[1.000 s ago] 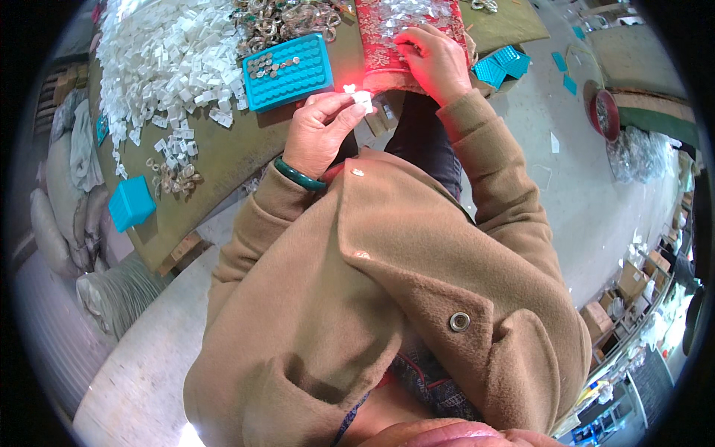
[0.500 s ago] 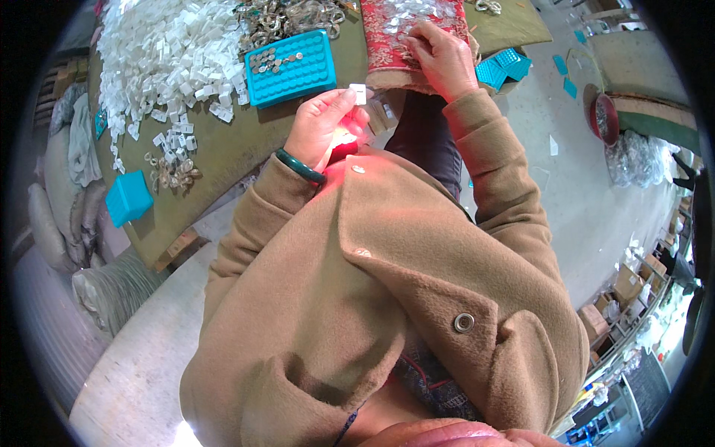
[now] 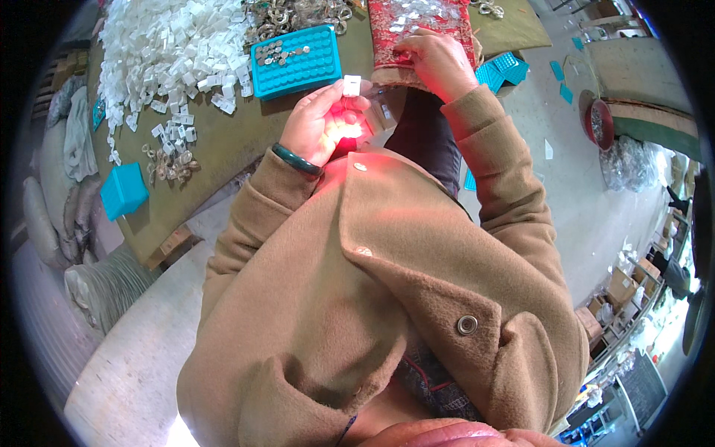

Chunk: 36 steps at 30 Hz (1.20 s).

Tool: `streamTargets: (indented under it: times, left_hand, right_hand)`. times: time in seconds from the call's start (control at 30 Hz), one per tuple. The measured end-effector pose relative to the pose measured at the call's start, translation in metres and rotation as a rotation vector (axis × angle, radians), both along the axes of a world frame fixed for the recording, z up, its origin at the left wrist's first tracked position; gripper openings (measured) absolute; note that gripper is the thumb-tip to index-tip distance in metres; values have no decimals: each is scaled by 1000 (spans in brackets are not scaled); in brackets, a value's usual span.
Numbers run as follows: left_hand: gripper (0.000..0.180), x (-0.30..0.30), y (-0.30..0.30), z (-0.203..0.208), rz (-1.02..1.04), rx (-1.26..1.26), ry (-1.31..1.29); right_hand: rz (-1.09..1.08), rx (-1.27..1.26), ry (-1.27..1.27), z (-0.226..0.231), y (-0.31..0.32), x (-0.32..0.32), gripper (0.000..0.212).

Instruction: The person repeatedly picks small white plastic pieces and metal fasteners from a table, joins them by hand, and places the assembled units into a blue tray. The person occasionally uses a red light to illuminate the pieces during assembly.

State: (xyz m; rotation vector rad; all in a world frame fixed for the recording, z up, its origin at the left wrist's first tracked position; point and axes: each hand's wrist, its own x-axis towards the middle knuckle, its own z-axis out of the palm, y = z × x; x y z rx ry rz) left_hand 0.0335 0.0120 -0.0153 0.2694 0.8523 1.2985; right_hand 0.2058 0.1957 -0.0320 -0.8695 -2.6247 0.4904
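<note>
Between the thumb and fingers of my left hand (image 3: 319, 127) is a small white square plastic piece (image 3: 352, 86), held up near the table's front edge. A bright red light falls on the palm below it. My right hand (image 3: 445, 65) is over the red patterned cloth (image 3: 383, 54), its thumb and forefinger drawn together at the cloth. Whatever may be between those fingertips is too small to make out. Small clear flat pieces (image 3: 424, 13) lie scattered on the cloth, beyond my right hand.
A large heap of white plastic pieces (image 3: 175, 52) covers the table's left. A blue tray (image 3: 298, 71) bearing small round metal parts is beside it, with looped metallic parts (image 3: 298, 16) behind. A blue container (image 3: 124, 191) sits at the left edge. Blue trays (image 3: 503, 71) are right of the cloth.
My left hand has shifted slightly up and left with the white piece, which shows more of its face. My right fingertips have moved a little left over the cloth.
</note>
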Motion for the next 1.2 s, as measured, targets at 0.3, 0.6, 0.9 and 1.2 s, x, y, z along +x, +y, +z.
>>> streamTargets:
  times: [0.3,0.6,0.9,1.2]
  left_hand:
    - [35,0,-2,-2,23,-18,-22]
    - [35,7,13,-8,-17,-28,-107]
    - [38,36,60,-7,184,73,-155]
    - [34,36,61,-5,222,97,-235]
  right_hand:
    - [-219,-639,499,-5,7,7,22]
    - [-164,-944,936,-7,-12,1,24]
    - [-126,-888,1177,5,-26,-10,27]
    - [-212,-934,1209,0,-41,-32,16]
